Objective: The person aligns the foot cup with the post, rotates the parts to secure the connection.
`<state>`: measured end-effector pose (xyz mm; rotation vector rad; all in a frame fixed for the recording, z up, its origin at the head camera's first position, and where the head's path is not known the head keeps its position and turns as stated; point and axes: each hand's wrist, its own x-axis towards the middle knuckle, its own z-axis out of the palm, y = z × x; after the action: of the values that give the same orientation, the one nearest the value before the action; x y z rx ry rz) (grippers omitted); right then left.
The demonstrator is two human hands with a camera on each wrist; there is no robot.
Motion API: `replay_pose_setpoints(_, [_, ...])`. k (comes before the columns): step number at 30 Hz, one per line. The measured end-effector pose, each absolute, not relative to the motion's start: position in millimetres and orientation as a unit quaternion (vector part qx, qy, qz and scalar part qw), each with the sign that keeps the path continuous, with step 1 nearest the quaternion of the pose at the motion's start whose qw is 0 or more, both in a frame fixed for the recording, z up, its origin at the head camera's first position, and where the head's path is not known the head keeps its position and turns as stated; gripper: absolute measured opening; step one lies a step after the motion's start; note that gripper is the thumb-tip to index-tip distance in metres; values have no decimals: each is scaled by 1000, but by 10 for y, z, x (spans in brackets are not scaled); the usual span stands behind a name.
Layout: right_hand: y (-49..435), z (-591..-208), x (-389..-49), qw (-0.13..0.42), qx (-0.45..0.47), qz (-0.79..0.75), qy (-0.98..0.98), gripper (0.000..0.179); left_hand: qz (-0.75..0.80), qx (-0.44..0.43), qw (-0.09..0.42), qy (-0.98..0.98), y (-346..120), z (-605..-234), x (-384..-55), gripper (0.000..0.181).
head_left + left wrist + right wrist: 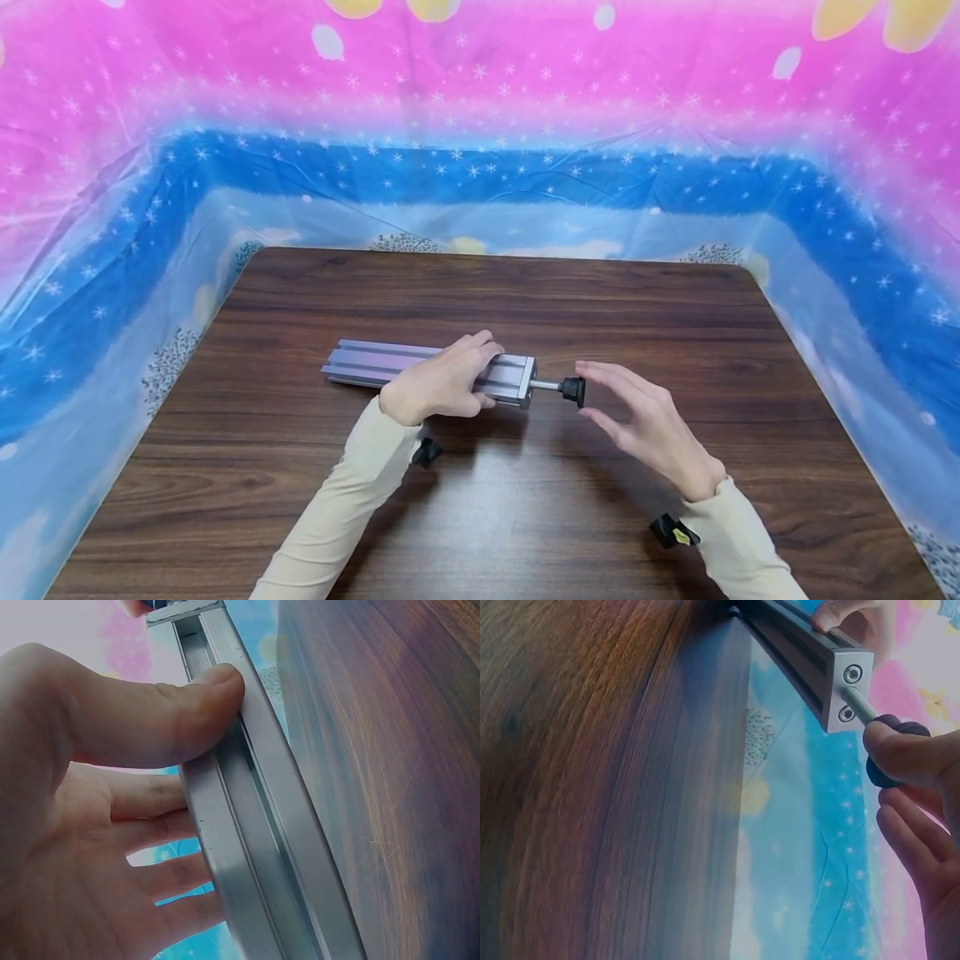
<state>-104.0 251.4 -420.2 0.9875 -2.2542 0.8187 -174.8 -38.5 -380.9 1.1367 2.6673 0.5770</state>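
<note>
A silver aluminium profile [375, 360] lies lengthwise above the dark table. My left hand [442, 379] grips it near its right end, thumb pressed on the slotted side and fingers across the other side, as the left wrist view shows. A plate [851, 686] with two screws closes that end. From the plate sticks out a threaded rod [546, 385] with a black knob [573, 390] on its tip. Thumb and fingers of my right hand [656, 429] are around the knob; in the right wrist view the thumb [904, 754] covers part of it.
The brown wood-grain table [480, 287] has rounded far corners. A pink and blue snowflake cloth [480, 167] hangs around its back and sides. Black wrist cameras [672, 531] sit under both cream sleeves [337, 492].
</note>
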Motion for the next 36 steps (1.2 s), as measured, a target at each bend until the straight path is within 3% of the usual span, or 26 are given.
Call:
replay_pose_setpoints(7, [2530,-4237,-1044,268,356,308,-841,66,192,385,92,898,-384,-3803,-1750,46])
replay_pose_setpoints(28, [2507,-4230,-1022,176,272,339,-883,38,201,390,95,894,-397,-3838,-1736,49])
replay_pose_setpoints(32, [2513,-4227,-1021,166,266,337,-888,38,202,389,94,894,-400,-3834,-1737,49])
replay_pose_setpoints(36, [2524,-4236,-1008,172,276,337,-883,56,201,390,92,894,-403,-3826,-1733,48])
